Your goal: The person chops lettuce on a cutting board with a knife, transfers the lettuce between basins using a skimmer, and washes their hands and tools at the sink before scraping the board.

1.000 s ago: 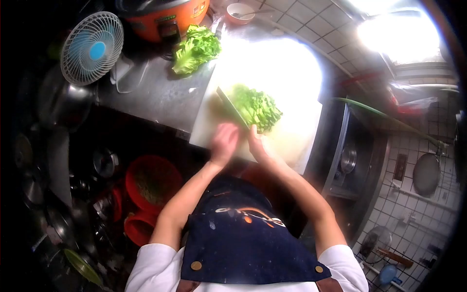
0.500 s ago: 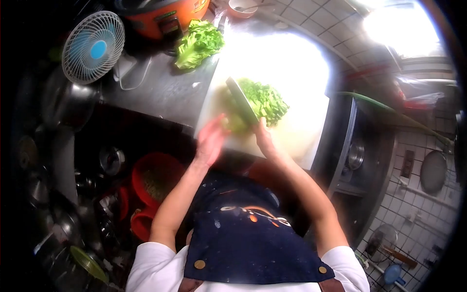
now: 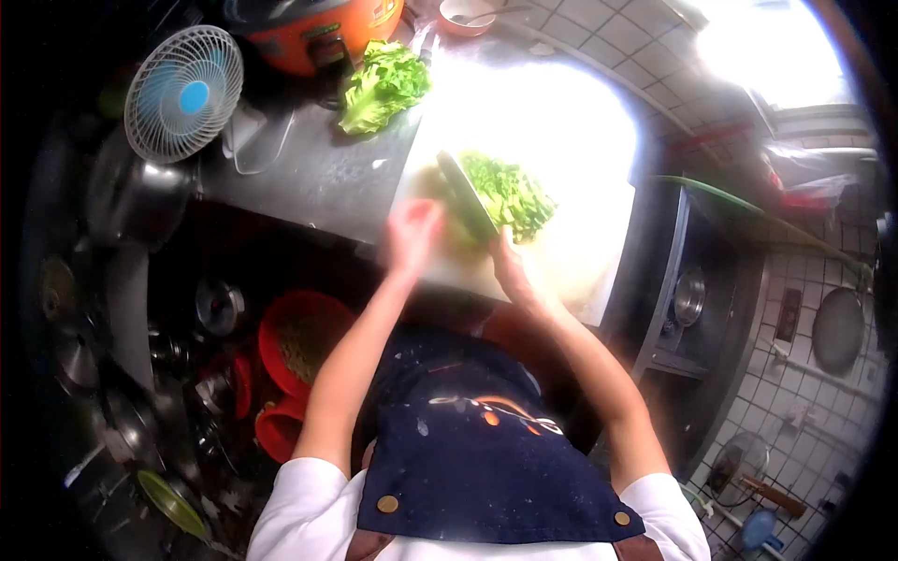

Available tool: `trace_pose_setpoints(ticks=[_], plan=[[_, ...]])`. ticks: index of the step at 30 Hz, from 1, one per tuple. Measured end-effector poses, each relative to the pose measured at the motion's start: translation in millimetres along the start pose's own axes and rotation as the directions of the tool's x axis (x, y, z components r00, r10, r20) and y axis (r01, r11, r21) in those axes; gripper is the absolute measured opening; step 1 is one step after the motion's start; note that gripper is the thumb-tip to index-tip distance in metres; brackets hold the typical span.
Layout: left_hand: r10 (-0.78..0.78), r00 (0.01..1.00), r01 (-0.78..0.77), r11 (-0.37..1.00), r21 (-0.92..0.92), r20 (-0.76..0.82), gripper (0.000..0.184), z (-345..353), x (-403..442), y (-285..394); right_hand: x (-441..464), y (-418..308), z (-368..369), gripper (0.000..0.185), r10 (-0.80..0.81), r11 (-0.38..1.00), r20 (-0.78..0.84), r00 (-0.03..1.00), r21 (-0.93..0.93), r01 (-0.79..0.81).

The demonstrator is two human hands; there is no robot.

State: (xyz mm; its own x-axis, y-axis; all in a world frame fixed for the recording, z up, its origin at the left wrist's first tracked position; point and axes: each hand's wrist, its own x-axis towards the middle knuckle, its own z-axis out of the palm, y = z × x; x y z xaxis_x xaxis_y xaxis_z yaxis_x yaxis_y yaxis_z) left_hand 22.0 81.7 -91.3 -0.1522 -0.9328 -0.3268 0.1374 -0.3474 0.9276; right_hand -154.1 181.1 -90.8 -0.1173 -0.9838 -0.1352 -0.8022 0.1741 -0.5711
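My right hand is closed round the handle end of a cleaver, whose blade points away from me over a white cutting board. Chopped lettuce lies in a pile against the right side of the blade. On the left of the cleaver, my left hand is over the board's near left edge, its fingers smeared by motion. Whether it holds anything cannot be made out. A leafy head of lettuce rests on the metal counter near the board's far left corner.
A small fan stands at the left of the metal counter, with an orange cooker behind. A bowl sits at the back. Below the counter are red tubs. A dark shelf stands to the right.
My left hand has moved up and slightly right, further onto the board, and its fingers are now blurred. The right hand and the cleaver have stayed nearly in place.
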Motion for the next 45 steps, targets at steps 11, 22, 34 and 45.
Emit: trace_pose_setpoints(ticks=[11,22,34,45], plan=[[0.091,0.995,-0.094,0.885,0.456,0.029,0.014,5.5,65.1,-24.2,-4.9,-26.7,-25.1,0.023,0.147,0.987,0.083,0.986,0.052,-0.152],[0.133,0.991,-0.135,0.916,0.377,0.032,0.013,9.6,59.3,-18.1,-0.9,-33.5,-34.4,0.022,-0.026,0.993,0.084,0.996,-0.111,0.035],[-0.09,0.899,-0.142,0.865,0.481,0.428,0.025,-15.8,-120.7,-40.3,3.1,-11.4,-19.0,0.026,-0.115,0.993,-0.014,0.993,-0.009,0.115],[0.434,0.893,-0.414,0.688,0.595,0.12,0.019,-0.8,-58.3,-23.9,-19.5,-29.9,-35.7,0.019,-0.053,0.992,0.015,0.998,-0.115,0.054]])
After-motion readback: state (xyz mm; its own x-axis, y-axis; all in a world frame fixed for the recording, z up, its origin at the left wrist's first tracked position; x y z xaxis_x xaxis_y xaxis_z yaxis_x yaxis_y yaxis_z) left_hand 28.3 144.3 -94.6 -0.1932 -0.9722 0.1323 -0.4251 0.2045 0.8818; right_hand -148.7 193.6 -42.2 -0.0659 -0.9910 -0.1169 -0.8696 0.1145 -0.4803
